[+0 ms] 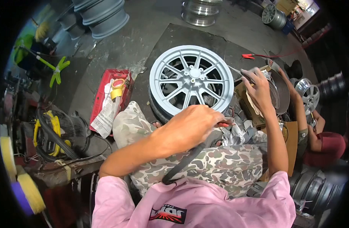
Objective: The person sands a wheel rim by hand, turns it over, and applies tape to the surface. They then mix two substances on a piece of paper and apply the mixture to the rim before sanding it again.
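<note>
A silver-grey multi-spoke wheel rim (195, 73) lies face up on a dark mat in front of me. My left hand (195, 123) is closed near the rim's lower edge, over my lap. A small red piece (224, 124) shows at its fingers; the rest of what it grips is hidden. A black hose (184, 163) runs up across my lap towards this hand. Right of the rim, my right hand (256, 85) is raised with its fingers curved and apart. A thin pale rod (234, 70) lies by its fingertips, and a cardboard box (246, 99) stands below.
A red tray (99, 98) with yellow tape rolls (116, 89) stands at left. A red clamp (248, 56) lies beyond the box. At right are another person's arm (294, 91) and more rims (310, 97). A corrugated hose (62, 142) and spools (30, 193) sit at left.
</note>
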